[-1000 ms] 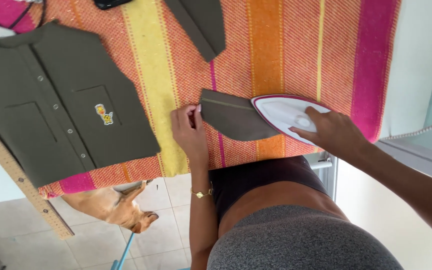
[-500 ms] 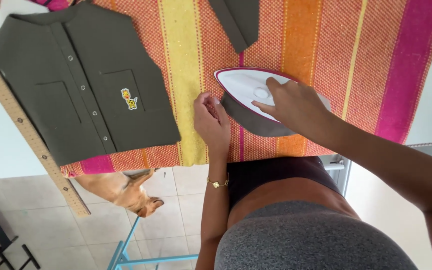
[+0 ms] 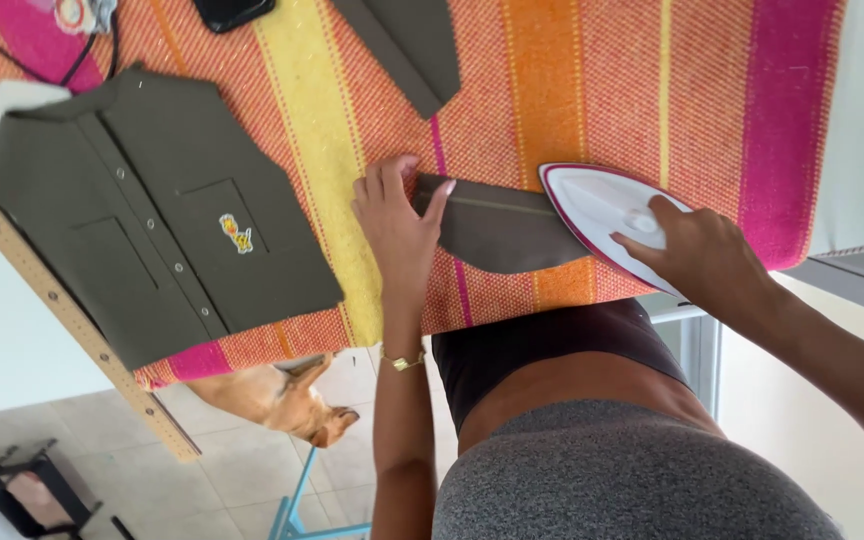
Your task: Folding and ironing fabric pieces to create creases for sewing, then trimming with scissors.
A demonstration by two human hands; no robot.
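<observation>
A tan dog (image 3: 282, 400) lies on the tiled floor below. The left hand (image 3: 397, 225) presses flat, fingers spread, on an olive fabric piece (image 3: 497, 225); the right hand (image 3: 707, 260) grips a white iron (image 3: 597, 205) at the piece's right end, on the striped blanket (image 3: 592, 90). Far left lies an olive shirt (image 3: 152, 220).

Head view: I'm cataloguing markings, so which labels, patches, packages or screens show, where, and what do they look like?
Embroidered patch: on the olive shirt's chest pocket, small, yellow and orange.
Dark phone-like device: top edge on the striped cloth, black; hard to tell.
No packages or signs.
</observation>
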